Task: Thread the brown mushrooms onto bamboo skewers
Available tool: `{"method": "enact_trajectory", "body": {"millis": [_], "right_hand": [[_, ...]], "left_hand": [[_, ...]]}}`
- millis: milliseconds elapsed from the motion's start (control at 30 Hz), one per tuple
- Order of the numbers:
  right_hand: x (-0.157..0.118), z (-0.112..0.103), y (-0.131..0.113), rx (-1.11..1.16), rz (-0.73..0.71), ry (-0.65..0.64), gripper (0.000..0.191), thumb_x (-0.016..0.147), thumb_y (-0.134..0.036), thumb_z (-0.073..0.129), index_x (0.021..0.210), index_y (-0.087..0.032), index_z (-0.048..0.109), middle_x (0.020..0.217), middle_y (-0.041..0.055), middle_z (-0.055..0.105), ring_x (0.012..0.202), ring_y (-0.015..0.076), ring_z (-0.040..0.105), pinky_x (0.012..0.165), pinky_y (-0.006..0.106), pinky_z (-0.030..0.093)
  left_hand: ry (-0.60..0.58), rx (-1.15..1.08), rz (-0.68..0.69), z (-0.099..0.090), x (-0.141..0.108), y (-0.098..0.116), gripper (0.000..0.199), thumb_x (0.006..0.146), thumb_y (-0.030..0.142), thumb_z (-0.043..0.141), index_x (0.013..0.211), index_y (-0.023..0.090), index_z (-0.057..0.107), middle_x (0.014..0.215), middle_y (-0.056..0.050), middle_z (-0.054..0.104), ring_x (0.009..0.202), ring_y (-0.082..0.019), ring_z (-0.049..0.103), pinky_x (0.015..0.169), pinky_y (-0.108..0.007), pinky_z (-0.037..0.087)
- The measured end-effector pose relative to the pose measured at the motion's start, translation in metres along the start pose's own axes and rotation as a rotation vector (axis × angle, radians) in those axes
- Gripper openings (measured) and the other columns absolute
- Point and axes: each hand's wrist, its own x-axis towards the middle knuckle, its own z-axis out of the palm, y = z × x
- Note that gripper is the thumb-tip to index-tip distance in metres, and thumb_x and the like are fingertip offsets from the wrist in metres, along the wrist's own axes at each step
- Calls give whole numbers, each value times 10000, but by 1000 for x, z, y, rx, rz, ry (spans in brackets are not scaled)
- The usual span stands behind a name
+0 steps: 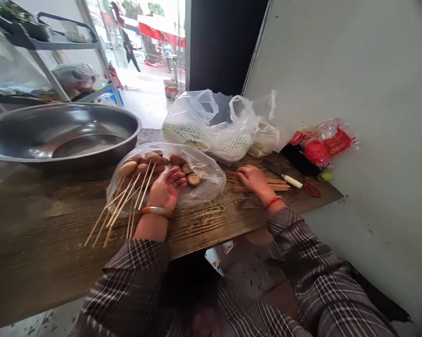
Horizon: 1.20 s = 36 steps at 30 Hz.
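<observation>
My left hand [166, 188] is palm up with its fingers loosely curled and apart, and nothing shows in it. It is over the near edge of a clear plastic bag [211, 180] of brown mushrooms [128, 168], some with their pale undersides up. Several bamboo skewers [128, 201] stick out toward me beside that wrist, their far ends by the mushrooms. To the right, my right hand [253, 178] is palm down on a pile of loose skewers [276, 184], thumb and fingers pinched at the skewers; how many they grip is hidden.
A large steel basin [133, 128] stands at the left on the wooden table [203, 224]. White plastic bags [200, 110] with net-wrapped produce sit at the back. A knife [291, 180] and red-packed items [318, 152] lie near the right wall. A shelf rack [63, 45] is behind.
</observation>
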Motion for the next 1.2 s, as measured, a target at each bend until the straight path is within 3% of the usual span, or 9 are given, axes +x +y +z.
{"method": "enact_trajectory", "body": {"millis": [100, 367, 600, 767, 933, 1033, 1100, 1200], "right_hand": [[-3, 1, 2, -129, 23, -38, 301, 993, -242, 537, 1166, -156, 767, 1194, 166, 725, 1109, 265, 637, 963, 343, 438], [2, 8, -3, -310, 35, -104, 313, 1019, -219, 477, 1061, -174, 784, 1116, 150, 738, 1046, 257, 649, 861, 329, 444], [1, 9, -9, -348, -20, -42, 325, 1051, -231, 425, 1043, -160, 742, 1127, 156, 727, 1080, 266, 612, 861, 350, 409], [6, 0, -29, -309, -23, 84, 315, 1089, -283, 375, 1169, -181, 661, 1204, 121, 711, 1094, 255, 598, 889, 359, 380], [9, -28, -72, -81, -122, 352, 312, 1108, -309, 349, 1134, -192, 637, 1105, 93, 732, 1032, 227, 632, 909, 346, 398], [-1, -48, -104, 192, -223, 450, 275, 1089, -312, 386, 1107, -219, 645, 1061, 74, 718, 992, 200, 654, 871, 323, 449], [-10, -56, -121, 443, -242, 454, 247, 1068, -323, 426, 1093, -230, 654, 948, 44, 698, 892, 176, 664, 803, 307, 479], [-19, -51, -140, 820, -220, 278, 247, 1026, -374, 483, 1064, -225, 677, 780, 2, 636, 692, 134, 616, 652, 273, 476]], "left_hand": [[13, 17, 1, 2, 1, 1, 310, 1024, 227, 401, 869, 126, 649, 678, -34, 684, 568, -126, 650, 578, -236, 528], [27, 28, 5, 2, 4, 0, 331, 1016, 240, 417, 825, 129, 662, 683, -49, 681, 579, -134, 647, 549, -233, 549], [33, 25, 3, 1, 5, 1, 341, 1017, 255, 428, 815, 134, 675, 680, -56, 679, 569, -137, 644, 533, -231, 551], [23, 30, -9, 3, 2, 2, 324, 1015, 217, 402, 831, 127, 654, 671, -51, 684, 567, -138, 647, 543, -235, 553], [24, 29, -3, 2, 4, 1, 304, 1009, 223, 404, 858, 126, 649, 665, -43, 685, 562, -133, 645, 550, -237, 540], [21, 32, -4, -1, 2, -1, 276, 1002, 236, 431, 865, 125, 643, 661, -42, 681, 541, -128, 634, 541, -236, 512], [11, 36, 27, -3, 0, -5, 216, 979, 234, 482, 889, 126, 645, 673, -41, 680, 539, -122, 626, 553, -235, 498], [-15, 113, 111, -7, 3, -11, 123, 930, 235, 574, 932, 137, 648, 705, -36, 682, 556, -125, 619, 566, -242, 476]]}}
